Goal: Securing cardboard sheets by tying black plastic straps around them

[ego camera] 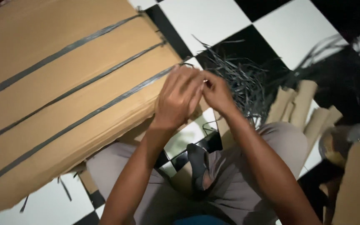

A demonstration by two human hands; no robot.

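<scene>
**Hands meeting at the strapped cardboard's corner**

I am seeing the strap point(146, 82) running across the cardboard bundle point(63, 96) to its near corner, where both hands are meeting. My left hand point(179, 98) is curling its fingers together over that strap end, hiding it. My right hand point(218, 92) is pressing fingertips against the left; what they are pinching I cannot tell. Behind them, a blurred tangle of loose straps point(242, 79) is lying on the checkered floor point(213, 16), beside cardboard tubes point(298, 104) partly cut off by my knee.
</scene>
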